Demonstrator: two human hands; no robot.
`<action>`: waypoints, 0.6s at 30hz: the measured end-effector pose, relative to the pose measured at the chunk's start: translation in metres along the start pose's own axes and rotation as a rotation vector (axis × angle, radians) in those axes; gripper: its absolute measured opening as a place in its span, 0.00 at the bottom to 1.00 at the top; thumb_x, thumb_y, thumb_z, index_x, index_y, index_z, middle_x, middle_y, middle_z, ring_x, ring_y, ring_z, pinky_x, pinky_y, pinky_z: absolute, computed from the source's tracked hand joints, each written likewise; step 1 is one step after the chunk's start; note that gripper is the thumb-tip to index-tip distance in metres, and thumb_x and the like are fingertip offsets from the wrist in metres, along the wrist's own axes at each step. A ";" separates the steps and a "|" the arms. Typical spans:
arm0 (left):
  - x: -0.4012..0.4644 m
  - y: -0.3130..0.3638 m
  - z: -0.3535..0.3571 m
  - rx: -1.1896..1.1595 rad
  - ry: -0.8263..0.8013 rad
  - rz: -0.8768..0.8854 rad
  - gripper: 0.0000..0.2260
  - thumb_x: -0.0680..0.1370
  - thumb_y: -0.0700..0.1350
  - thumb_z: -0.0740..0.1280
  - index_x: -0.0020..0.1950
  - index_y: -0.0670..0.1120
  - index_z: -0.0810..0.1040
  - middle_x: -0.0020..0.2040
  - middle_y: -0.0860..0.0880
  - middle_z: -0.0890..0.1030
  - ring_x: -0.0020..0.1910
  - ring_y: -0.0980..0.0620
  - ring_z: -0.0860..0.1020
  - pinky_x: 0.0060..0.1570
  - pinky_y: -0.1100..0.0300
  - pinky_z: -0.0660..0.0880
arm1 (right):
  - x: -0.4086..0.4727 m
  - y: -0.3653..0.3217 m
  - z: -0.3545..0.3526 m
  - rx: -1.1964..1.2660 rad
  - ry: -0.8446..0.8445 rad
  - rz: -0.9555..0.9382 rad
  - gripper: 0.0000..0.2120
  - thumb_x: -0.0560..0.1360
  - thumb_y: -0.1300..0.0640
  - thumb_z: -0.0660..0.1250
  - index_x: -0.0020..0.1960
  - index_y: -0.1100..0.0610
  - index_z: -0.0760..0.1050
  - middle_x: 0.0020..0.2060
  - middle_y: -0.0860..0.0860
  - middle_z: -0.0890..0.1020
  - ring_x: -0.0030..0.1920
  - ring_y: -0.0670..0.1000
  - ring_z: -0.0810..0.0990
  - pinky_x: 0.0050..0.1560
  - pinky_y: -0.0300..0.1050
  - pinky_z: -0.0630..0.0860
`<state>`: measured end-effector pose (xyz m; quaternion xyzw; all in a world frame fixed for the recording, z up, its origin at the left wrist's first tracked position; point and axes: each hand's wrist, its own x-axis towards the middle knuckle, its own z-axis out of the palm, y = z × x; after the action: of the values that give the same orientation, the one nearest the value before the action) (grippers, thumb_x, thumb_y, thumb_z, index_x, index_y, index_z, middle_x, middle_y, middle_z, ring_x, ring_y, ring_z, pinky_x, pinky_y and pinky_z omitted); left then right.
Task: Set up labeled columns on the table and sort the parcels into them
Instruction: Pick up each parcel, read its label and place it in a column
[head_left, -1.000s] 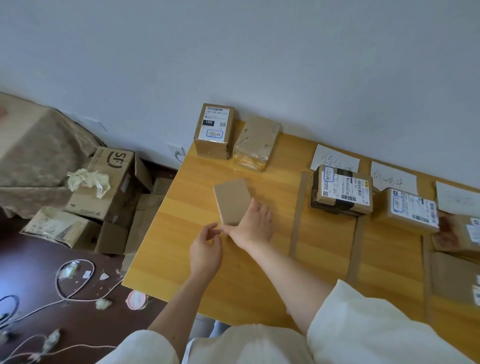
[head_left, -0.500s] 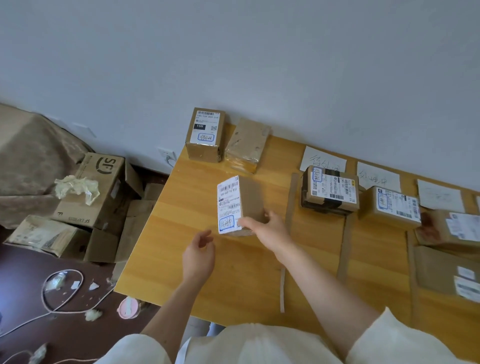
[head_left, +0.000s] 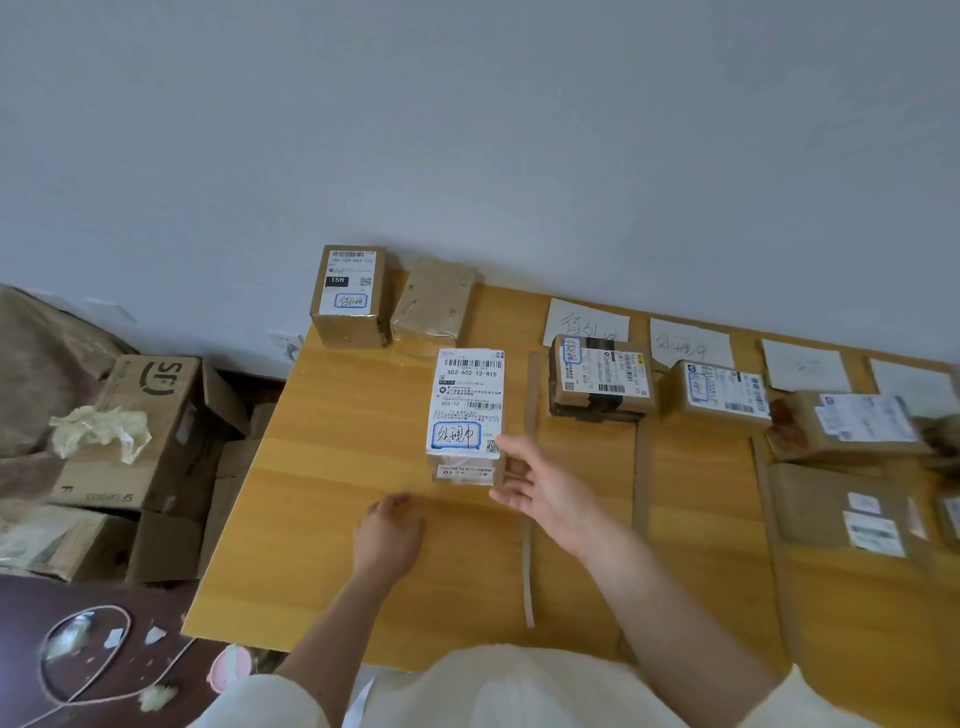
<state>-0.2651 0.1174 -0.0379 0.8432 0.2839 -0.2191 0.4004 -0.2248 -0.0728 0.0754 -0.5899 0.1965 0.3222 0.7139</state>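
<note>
A small cardboard parcel (head_left: 467, 410) lies flat on the wooden table (head_left: 332, 519), left of the first cardboard divider strip (head_left: 531, 467). Its white shipping label faces up, with a blue-framed handwritten mark. My right hand (head_left: 540, 488) is by its near right corner, fingers spread and relaxed, thumb at the corner. My left hand (head_left: 389, 535) lies loosely curled on the table in front of the parcel and holds nothing. Handwritten paper labels (head_left: 587, 325) (head_left: 691, 343) head the columns at the back edge. A parcel (head_left: 600, 379) and another parcel (head_left: 719, 392) lie under them.
Two more parcels (head_left: 350, 296) (head_left: 434, 301) stand at the table's back left corner against the wall. Further parcels (head_left: 852, 426) (head_left: 841, 509) fill the right columns between strips (head_left: 641, 467). Beside the table on the floor are open SF boxes (head_left: 150, 415) and a cable (head_left: 78, 649).
The parcel was tipped over from its blank side to its label side and now lies flat. My right hand has loosened its hold on it. My left hand drew back slightly.
</note>
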 end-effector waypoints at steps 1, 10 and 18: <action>0.000 0.001 0.001 0.018 0.006 -0.001 0.19 0.75 0.45 0.67 0.66 0.48 0.75 0.65 0.42 0.74 0.64 0.42 0.72 0.64 0.53 0.68 | -0.001 0.000 -0.003 0.009 0.004 -0.001 0.12 0.76 0.50 0.67 0.57 0.53 0.77 0.51 0.53 0.83 0.54 0.52 0.81 0.63 0.51 0.76; -0.001 0.017 0.016 0.085 -0.029 -0.022 0.22 0.75 0.49 0.65 0.69 0.50 0.72 0.66 0.43 0.73 0.65 0.41 0.70 0.64 0.50 0.69 | -0.007 0.009 -0.038 0.173 0.060 0.012 0.15 0.75 0.50 0.69 0.58 0.55 0.78 0.49 0.54 0.84 0.53 0.52 0.81 0.59 0.50 0.78; -0.008 0.042 0.035 0.127 -0.058 0.042 0.20 0.75 0.47 0.65 0.67 0.50 0.73 0.64 0.42 0.75 0.63 0.41 0.72 0.62 0.51 0.70 | -0.021 0.015 -0.072 0.230 0.114 -0.010 0.16 0.76 0.49 0.68 0.61 0.55 0.77 0.56 0.56 0.82 0.55 0.52 0.81 0.58 0.48 0.79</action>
<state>-0.2488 0.0647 -0.0304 0.8661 0.2397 -0.2525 0.3586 -0.2428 -0.1462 0.0619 -0.5227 0.2694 0.2598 0.7660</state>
